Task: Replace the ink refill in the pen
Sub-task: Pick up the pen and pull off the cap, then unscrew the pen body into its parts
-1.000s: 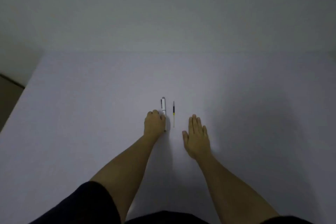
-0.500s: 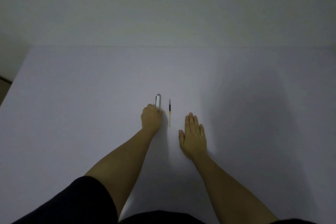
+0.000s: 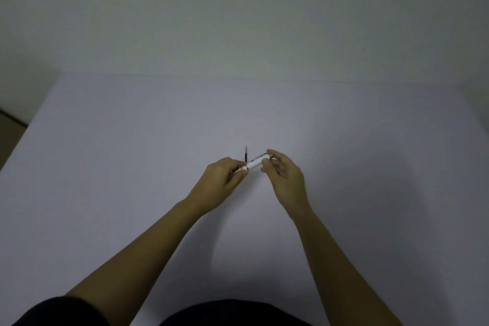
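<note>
We hold white pen [image 3: 255, 164] above table [image 3: 132, 167]: left hand [image 3: 221, 182] pinches one end, right hand [image 3: 284, 178] pinches other. Refill [image 3: 246, 153] lies behind.

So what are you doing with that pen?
A person holds a white plastic pen up off the pale table with both hands. The left hand pinches one end and the right hand grips the other, as if about to twist it apart. A thin dark ink refill lies on the table just behind the pen, untouched. The pen looks like it is in one piece, not opened yet.
</note>
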`<state>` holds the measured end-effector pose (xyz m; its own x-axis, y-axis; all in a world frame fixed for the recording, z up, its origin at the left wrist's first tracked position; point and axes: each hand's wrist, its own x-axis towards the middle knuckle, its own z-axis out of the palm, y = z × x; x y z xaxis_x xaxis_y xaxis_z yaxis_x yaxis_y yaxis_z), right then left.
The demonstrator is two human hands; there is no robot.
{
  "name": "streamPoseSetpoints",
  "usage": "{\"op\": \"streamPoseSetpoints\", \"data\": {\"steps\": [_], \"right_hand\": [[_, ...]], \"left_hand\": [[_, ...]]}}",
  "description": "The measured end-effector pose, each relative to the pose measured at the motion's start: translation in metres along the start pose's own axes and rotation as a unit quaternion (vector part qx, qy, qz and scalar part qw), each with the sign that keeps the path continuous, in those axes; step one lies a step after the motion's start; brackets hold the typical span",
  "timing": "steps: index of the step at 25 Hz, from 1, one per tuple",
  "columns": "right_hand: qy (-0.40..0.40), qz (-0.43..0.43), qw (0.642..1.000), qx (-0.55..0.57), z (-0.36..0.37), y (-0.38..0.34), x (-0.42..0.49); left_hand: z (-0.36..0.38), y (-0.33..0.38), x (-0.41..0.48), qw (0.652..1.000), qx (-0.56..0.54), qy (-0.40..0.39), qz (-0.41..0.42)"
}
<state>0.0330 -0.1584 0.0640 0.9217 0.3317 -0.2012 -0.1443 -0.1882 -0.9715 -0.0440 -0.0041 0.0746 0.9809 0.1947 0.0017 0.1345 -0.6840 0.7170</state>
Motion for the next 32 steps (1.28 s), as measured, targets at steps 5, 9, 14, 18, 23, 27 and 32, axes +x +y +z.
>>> {"op": "streamPoseSetpoints", "data": {"steps": [5, 9, 14, 18, 23, 27, 32], "right_hand": [[0.019, 0.004, 0.998, 0.059, -0.002, -0.012, -0.012], [0.017, 0.008, 0.997, 0.076, -0.003, -0.008, -0.013], [0.07, 0.08, 0.981, 0.16, -0.01, 0.016, -0.001], [0.057, 0.125, 0.984, -0.112, -0.018, 0.056, 0.011], [0.008, 0.135, 0.966, -0.221, -0.013, 0.075, 0.02], [0.016, 0.093, 0.956, -0.279, -0.009, 0.079, 0.023], [0.012, 0.069, 0.939, -0.336, -0.013, 0.071, 0.021]], "left_hand": [[0.008, 0.007, -0.007, 0.991, 0.057, 0.112, 0.044], [0.011, 0.005, -0.008, 0.989, 0.07, 0.126, 0.033], [0.012, -0.018, -0.015, 0.994, 0.061, 0.085, -0.031], [0.011, -0.034, -0.02, 0.992, 0.065, 0.078, -0.073], [0.011, -0.032, -0.012, 0.991, 0.048, 0.086, -0.088], [0.013, -0.031, -0.011, 0.992, 0.039, 0.081, -0.091], [0.009, -0.026, -0.009, 0.992, 0.018, 0.074, -0.096]]}}
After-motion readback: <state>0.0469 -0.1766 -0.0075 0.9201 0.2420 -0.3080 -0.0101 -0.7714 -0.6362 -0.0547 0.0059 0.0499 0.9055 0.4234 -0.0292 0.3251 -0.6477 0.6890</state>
